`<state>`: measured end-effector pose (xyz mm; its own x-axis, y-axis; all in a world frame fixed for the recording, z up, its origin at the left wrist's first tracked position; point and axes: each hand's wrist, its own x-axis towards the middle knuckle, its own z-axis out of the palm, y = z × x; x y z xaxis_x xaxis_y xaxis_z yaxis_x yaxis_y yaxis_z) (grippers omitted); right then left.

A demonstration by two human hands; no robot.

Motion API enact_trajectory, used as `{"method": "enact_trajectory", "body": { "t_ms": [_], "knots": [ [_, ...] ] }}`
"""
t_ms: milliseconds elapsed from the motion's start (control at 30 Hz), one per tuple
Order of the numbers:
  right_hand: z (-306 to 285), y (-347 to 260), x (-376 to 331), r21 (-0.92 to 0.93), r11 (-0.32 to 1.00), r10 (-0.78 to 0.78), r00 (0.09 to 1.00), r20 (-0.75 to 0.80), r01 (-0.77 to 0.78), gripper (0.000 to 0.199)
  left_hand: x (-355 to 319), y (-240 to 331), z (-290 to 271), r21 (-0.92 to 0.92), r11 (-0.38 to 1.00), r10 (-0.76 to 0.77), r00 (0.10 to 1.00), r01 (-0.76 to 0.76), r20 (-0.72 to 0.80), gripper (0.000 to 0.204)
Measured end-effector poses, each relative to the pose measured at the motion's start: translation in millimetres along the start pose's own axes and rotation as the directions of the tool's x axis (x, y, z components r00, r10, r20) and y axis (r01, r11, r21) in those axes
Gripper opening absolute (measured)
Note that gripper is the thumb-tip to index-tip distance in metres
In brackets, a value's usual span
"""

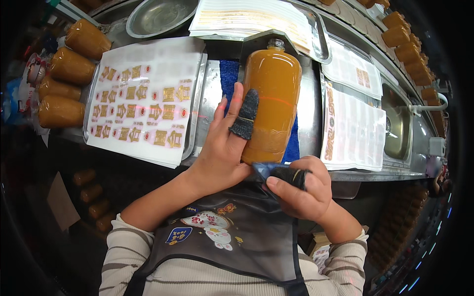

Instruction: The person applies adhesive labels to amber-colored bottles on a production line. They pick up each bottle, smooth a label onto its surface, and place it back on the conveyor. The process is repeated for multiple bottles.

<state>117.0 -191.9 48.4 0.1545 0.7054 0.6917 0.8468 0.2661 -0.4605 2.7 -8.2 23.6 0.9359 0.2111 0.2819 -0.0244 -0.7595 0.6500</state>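
Note:
A large glass bottle filled with orange-brown liquid lies on its side, its threaded neck pointing away from me. My left hand rests along its left flank, fingers stretched out and holding nothing. Dark fabric is banded around one of that hand's fingers. Near the bottle's base, my right hand is closed on a small bluish piece, whose kind I cannot make out. A similar dark wrap covers a finger there. Beneath the bottle is a blue cloth, and a thin red light line crosses the glass.
To the left, a sheet of gold-and-red labels lies on a metal tray, with several filled bottles beyond. More label sheets lie right, before a sink. A metal basin and a paper stack stand at the back.

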Motion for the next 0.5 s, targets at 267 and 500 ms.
{"method": "enact_trajectory", "body": {
  "t_ms": [267, 500],
  "knots": [
    [1, 2, -2, -0.059, 0.996, -0.062, 0.998, -0.031, 0.06, 0.032, -1, -2, -7, 0.041, 0.997, -0.077, 0.982, 0.071, 0.171, 0.095],
    [8, 21, -8, -0.12, 0.989, 0.068, 0.982, -0.176, -0.09, 0.028, -7, -10, -5, 0.133, 0.99, -0.07, 0.975, 0.042, 0.21, 0.09]
  ]
}}
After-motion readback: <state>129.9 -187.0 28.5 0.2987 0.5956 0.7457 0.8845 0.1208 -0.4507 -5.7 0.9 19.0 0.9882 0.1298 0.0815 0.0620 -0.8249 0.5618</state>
